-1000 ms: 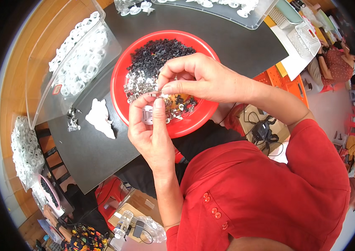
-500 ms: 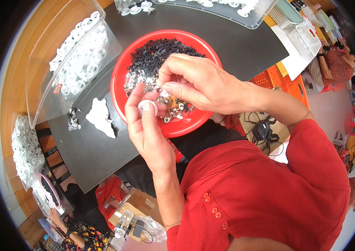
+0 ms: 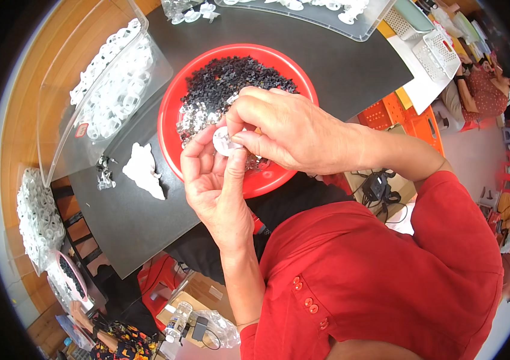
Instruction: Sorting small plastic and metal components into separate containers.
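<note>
Over a red bowl (image 3: 174, 150) my two hands meet at a small round white plastic part (image 3: 223, 141). My left hand (image 3: 216, 180) holds this part between thumb and fingers. My right hand (image 3: 285, 129) is closed in a pinch at the part's right edge; anything tiny between its fingertips is hidden. Inside the bowl lie many small black pieces (image 3: 231, 78) toward the far side. Small shiny metal-looking pieces (image 3: 195, 120) lie nearer, partly covered by my hands.
A clear bin of white plastic parts (image 3: 114, 96) stands at the left; another clear tray (image 3: 327, 21) is at the far edge. A crumpled white tissue (image 3: 144, 170) and small dark pieces (image 3: 106, 174) lie on the dark table (image 3: 129, 228). Other people sit at the lower left and right.
The white part in my left hand has moved up and right to meet my right fingertips. My right hand has stayed nearly in place, its fingers now at the part.
</note>
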Demonstrator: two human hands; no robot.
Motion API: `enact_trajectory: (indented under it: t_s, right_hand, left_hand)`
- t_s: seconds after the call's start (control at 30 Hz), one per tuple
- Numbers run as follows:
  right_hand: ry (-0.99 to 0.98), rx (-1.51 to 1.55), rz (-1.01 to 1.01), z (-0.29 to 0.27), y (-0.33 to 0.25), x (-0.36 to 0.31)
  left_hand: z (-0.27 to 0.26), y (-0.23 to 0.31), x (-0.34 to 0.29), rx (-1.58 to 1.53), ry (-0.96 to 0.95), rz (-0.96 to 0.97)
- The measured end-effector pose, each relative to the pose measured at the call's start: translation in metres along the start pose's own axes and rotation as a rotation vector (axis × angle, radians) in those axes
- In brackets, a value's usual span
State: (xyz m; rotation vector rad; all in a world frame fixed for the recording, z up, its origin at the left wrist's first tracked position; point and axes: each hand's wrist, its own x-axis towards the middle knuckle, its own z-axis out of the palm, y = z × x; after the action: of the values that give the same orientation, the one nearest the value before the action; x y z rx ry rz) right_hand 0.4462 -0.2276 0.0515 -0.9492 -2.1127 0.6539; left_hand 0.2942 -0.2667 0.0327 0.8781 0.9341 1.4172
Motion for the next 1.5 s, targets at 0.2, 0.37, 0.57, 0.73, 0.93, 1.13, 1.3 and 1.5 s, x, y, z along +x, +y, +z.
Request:
enact_trajectory:
  t_s: [0.2,0.37,0.57,0.73,0.93,1.13,1.3,1.5]
  right_hand:
    - [-0.047,-0.053,-0.052,-0.004,-0.001,-0.001]
    - [-0.091,-0.071,-0.101,-0.008,0.001,0.002]
    - [-0.092,-0.045,-0.157,-0.008,0.006,0.002]
    - [-0.117,-0.065,-0.231,-0.008,0.009,0.002]
    - [0.176,0.199,-0.04,0.001,0.001,0.002]
    - [0.196,0.568,0.298,0.011,-0.004,-0.002]
    - [0.219,0.821,0.391,0.016,-0.007,-0.005]
    - [0.273,0.875,0.395,0.021,-0.017,-0.012]
  left_hand:
    - [-0.002,-0.002,0.0,-0.046,-0.013,0.046]
    - [-0.004,-0.004,0.001,-0.079,-0.003,0.039]
    - [-0.004,-0.003,0.001,-0.116,-0.004,0.019]
    - [-0.007,-0.007,-0.001,-0.094,-0.03,0.017]
    - [-0.004,-0.003,-0.002,-0.099,-0.023,0.018]
    - [0.007,-0.005,-0.003,-0.031,0.015,0.072]
    - [0.014,0.002,-0.009,-0.046,0.045,0.058]
    - [0.014,0.005,-0.015,-0.087,0.058,-0.001]
